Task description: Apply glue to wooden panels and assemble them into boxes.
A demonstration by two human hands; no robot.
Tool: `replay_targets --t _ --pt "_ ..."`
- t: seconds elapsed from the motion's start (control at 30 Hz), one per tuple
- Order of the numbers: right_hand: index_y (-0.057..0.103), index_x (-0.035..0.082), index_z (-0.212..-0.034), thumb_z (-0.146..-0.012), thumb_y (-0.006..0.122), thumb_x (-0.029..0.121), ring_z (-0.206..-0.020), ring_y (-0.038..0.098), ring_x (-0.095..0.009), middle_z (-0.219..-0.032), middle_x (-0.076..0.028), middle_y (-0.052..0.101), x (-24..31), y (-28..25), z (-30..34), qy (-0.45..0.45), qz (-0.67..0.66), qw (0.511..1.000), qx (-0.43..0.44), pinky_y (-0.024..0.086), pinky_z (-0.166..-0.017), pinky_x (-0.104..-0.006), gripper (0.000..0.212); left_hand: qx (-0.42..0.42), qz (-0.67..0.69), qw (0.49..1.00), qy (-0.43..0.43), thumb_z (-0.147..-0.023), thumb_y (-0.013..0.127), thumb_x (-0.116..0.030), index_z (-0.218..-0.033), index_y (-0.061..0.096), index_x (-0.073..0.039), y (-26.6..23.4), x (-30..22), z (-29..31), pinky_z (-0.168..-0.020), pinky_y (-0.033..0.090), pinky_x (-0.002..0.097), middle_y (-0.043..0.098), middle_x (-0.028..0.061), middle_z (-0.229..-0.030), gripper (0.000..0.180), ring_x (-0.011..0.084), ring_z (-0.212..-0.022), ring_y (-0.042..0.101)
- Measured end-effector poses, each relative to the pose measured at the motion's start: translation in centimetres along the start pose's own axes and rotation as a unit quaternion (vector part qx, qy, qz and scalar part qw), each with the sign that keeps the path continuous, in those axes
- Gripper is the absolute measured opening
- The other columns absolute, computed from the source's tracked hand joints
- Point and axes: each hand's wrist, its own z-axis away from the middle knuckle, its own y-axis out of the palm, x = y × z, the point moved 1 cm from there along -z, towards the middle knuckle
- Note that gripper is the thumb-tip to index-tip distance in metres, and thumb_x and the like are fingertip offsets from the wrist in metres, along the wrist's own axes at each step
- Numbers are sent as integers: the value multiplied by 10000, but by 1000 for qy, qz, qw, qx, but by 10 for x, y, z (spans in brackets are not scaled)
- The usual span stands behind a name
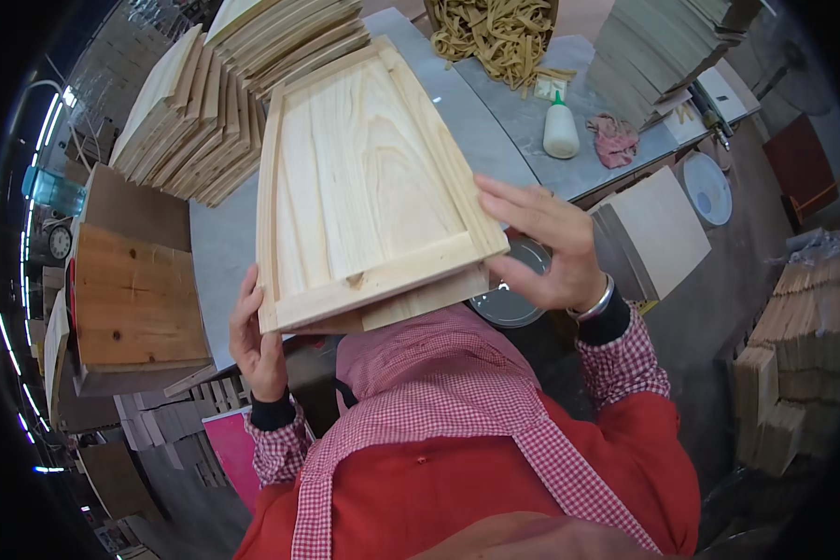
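Note:
A pale framed wooden panel (364,177), with raised strips along its edges, lies tilted between my hands over the near part of the table. My left hand (259,341) grips its near left corner, fingers on the side edge. At its near right edge, my right hand (555,245) is closed on the frame with the thumb low and the fingers over the top. Beneath the near edge shows another thin wooden board (429,301); whether it is joined to the panel I cannot tell.
The grey table (224,247) bears stacked wooden panels (196,112) at the left and a board stack (663,56) at the back right. A box of wood strips (495,37), a white glue bottle (561,129) and a pink rag (613,140) stand beyond my right hand.

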Motion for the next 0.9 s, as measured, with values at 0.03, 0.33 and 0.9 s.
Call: replay_targets --t 0.03,0.33,0.9 --pt "604 6 -1205 -730 738 115 -1016 632 -257 -1223 -165 608 -2 -3 -4 -16 -6 1000 15 509 -834 -324 506 2 1 1000 -3 -940 523 -115 -1302 488 -25 -1 -1 1 -1114 267 426 324 231 -1478 374 300 -1358 352" --pt "676 37 -1048 -857 630 175 -842 673 -259 -986 -120 687 -198 -70 -108 85 183 973 -114 528 -732 -336 240 -71 -4 996 -54 -888 580 -250 -1370 410 26 -1 -12 -10 -1022 375 385 348 250 -1459 581 269 -1203 500" --pt "665 54 -1095 -795 646 250 -982 640 -310 -1023 -177 677 -403 -85 -158 379 429 790 221 507 -851 -389 359 -210 -1 952 -221 -885 549 -392 -1386 357 83 -15 15 51 -1009 397 367 458 205 -1377 716 250 -1183 526"
